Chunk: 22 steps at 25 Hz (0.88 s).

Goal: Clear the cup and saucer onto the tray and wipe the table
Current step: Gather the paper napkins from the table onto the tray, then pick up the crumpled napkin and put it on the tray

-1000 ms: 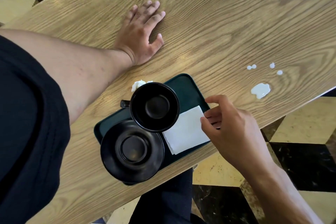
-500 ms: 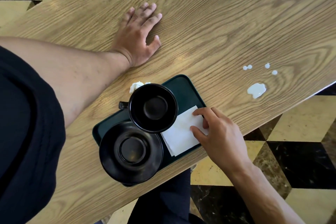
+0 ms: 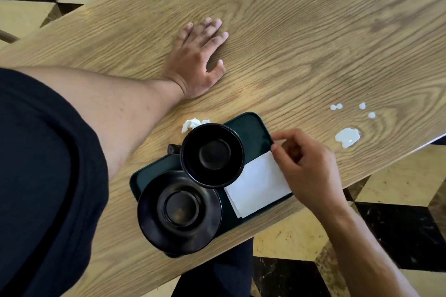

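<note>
1. Fingers of the right hand [image 3: 306, 166] pinch the folded white paper napkin [image 3: 255, 185] on the dark green tray [image 3: 253, 125]; the left hand [image 3: 195, 65] lies flat, empty.
2. The black cup [image 3: 212, 155] and black saucer [image 3: 178, 210] sit on the tray.
3. A quick tug might bump the cup, or miss the white spill [image 3: 347, 137].

Left hand [image 3: 196, 65] flat, right hand [image 3: 306, 164] pinching

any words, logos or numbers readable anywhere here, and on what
None. The black ceramic cup, black round saucer, dark green plastic tray, white folded paper napkin and wooden table all show plain surfaces with no print.
</note>
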Tool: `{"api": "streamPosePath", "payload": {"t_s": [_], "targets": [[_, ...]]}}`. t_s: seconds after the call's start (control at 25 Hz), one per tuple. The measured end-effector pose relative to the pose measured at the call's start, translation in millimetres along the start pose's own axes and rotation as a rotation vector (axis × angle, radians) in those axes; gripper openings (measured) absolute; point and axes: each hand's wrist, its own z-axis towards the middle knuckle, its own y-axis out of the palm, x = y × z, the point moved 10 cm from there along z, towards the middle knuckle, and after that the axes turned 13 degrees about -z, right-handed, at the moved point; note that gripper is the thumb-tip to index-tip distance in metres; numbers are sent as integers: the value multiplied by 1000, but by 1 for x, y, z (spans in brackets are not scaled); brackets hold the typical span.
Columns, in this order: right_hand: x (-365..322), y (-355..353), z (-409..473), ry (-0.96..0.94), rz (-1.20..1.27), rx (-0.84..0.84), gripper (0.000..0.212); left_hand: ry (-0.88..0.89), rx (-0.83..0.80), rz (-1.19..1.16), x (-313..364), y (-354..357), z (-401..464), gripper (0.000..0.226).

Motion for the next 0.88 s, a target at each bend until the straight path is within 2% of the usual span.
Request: {"api": "streamPosePath", "payload": {"t_s": [0.12, 0.36, 0.64, 0.8, 0.88], "targets": [[-25, 3, 52, -55, 5, 1, 9, -10, -20, -3, 0, 0, 0, 64], [-79, 50, 116, -278, -79, -285, 7, -23, -39, -8, 1, 0, 0, 64], [-111, 96, 118, -450, -149, -577, 7, -33, -64, 7, 0, 0, 1, 66], [-125, 115, 112, -490, -177, -624, 33, -23, -38, 4, 1, -2, 1, 68], [-132, 120, 109, -526, -183, -648, 36, -15, -26, -2, 2, -2, 1, 68]]}}
